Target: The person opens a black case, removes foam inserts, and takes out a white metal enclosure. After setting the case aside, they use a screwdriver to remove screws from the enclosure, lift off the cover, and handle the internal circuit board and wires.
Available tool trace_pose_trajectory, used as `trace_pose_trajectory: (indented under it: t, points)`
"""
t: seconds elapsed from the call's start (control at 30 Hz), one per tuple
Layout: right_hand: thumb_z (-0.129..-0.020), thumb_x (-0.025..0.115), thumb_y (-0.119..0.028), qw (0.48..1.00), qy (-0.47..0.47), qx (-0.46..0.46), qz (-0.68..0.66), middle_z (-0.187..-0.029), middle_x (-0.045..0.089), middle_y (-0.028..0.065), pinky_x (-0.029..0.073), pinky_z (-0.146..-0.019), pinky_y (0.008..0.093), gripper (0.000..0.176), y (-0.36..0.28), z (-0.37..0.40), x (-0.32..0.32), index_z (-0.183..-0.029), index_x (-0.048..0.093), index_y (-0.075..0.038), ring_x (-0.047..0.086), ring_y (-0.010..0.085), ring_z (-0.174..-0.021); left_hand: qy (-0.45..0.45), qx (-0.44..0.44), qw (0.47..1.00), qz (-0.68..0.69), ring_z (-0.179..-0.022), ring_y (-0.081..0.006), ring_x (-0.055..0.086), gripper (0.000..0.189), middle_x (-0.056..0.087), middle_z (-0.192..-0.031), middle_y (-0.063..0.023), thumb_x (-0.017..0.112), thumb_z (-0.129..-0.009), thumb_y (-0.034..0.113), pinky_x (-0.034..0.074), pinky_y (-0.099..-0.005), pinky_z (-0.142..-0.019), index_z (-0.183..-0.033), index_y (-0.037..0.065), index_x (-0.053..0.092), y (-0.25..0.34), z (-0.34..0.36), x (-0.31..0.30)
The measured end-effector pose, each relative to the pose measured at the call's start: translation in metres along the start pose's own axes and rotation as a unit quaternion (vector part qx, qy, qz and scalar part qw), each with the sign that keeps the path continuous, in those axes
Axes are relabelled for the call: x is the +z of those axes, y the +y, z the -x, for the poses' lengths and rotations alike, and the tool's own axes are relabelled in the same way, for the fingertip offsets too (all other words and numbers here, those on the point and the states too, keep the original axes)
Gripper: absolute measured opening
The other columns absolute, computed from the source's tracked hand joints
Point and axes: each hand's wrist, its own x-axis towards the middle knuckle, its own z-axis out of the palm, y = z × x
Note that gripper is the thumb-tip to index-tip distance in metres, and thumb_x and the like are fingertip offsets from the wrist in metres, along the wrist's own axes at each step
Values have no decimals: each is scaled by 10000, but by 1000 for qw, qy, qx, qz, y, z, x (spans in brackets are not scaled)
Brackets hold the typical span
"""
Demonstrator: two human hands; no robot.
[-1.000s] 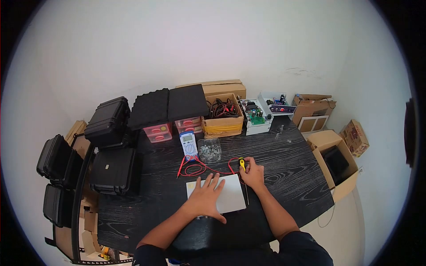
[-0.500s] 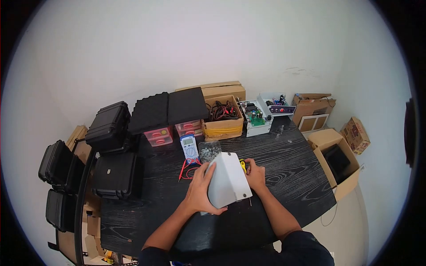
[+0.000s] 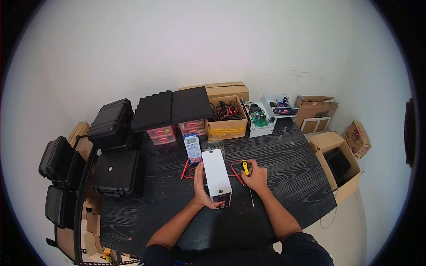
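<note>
Black tabletop lies beneath our fingers: our left hand clasps the white case, best held steady, while our right hand, curled round the screwdriver, should hold its tip clear.

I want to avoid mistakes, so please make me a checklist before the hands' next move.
1. Left hand supports white rectangular box: ok.
2. Right hand holds yellow-and-black screwdriver: ok.
3. Dark round screws on the box's upward face are uncovered: ok.
4. Screwdriver tip meets a screw: not ok, it is apart from the box.
5. Thin red cable well away from right hand: not ok, close beside it.
6. Screws tight: cannot tell.
</note>
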Motion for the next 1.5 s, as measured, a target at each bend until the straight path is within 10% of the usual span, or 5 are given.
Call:
trace_pose_trajectory:
  t: [0.67,0.83,1.0,1.1,1.5]
  points:
    - [-848,743,-281,1000,-14,11,-6,-717,596,-35,355,-935,417,516,6,-1,4,-1312,617,-92,608,192,-700,-19,-29,999,30,-1546,-421,268,1556,223,-1643,-286,800,-565,851,270,-546,-1244,-1654,-40,135,-10,12,3]
    - [-861,741,-236,1000,10,5,-20,-701,587,-16,388,-895,396,509,4,-1,0,-1327,621,-70,610,185,-698,2,147,985,-89,-1556,-405,271,1430,106,-1719,-243,778,-690,797,244,-555,-1260,-1688,52,75,14,-14,-16]
    - [-953,687,-66,971,76,-21,-225,-779,603,1,453,-615,247,468,7,-9,-5,-1402,574,0,546,63,-697,-112,124,972,-167,-1520,-446,376,849,526,-1568,-203,697,-824,733,139,-683,-1243,-1400,109,686,87,-57,-24]
    - [-1035,614,-95,902,156,-69,-397,-945,634,17,441,-624,234,462,-34,-12,-46,-1466,505,29,544,59,-727,-278,73,932,-222,-1493,-390,439,691,576,-1542,-127,718,-881,593,141,-695,-1247,-1410,150,681,97,-63,-24]
    - [-1108,512,-396,793,91,-294,-525,-1197,552,168,612,-519,272,670,-161,15,-146,-1596,166,-94,745,281,-785,-143,115,967,-176,-1332,-381,572,430,683,-1337,-112,768,-824,328,312,-663,-1202,-1212,142,776,88,-54,1]
